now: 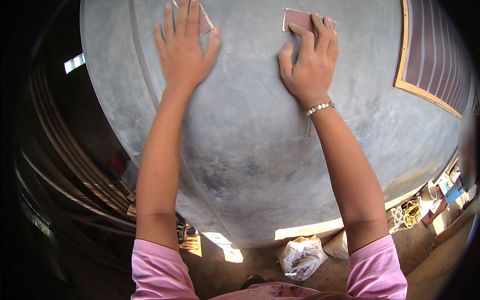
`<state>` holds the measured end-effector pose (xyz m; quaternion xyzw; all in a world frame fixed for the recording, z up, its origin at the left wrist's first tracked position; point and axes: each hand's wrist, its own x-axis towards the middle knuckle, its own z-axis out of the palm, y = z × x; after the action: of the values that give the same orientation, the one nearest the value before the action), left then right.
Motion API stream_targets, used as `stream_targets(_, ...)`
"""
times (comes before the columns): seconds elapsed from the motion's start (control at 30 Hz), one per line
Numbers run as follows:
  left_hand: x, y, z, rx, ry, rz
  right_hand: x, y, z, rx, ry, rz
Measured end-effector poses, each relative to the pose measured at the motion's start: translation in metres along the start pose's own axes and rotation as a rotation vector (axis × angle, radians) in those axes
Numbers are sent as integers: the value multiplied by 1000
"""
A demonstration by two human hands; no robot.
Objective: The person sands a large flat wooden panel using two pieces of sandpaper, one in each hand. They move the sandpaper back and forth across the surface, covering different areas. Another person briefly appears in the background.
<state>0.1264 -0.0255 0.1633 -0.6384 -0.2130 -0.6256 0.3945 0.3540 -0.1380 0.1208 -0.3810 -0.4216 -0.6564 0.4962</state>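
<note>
Head: each grip (pixel 186 59) (pixel 311 70) (loosely spread) touches reddish paper (pixel 204 23) (pixel 297 19).

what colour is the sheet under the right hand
The sheet under the right hand is reddish brown with a whitish edge, best seen in the head view.

There's a striped panel (pixel 435 55) in a wooden frame (pixel 425 92) off to the right, a yellow coil (pixel 411 214) near a whitish container (pixel 429 192), a crumpled white bag (pixel 302 257), and long poles (pixel 65 145) in the dark at left.
</note>
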Motion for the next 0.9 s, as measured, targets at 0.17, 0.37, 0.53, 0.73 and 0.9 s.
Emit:
stream_targets(0.17, 1, 1, -1, 11, -28, -15, -3, 1, 0, -7, 9, -8)
stream_targets(0.37, 0, 2, -2, 21, -53, -31, -2, 1, -1, -9, 3, -12)
stream_targets(0.53, -1, 1, 0, 29, -52, -22, -2, -2, -3, -1, -3, 2)
stream_targets(0.73, -1, 0, 1, 16, -22, -6, -6, -2, -6, -5, -41, 9)
stream_targets(0.9, -1, -1, 1, 15, -14, -12, -17, -3, -16, -10, -126, 25)
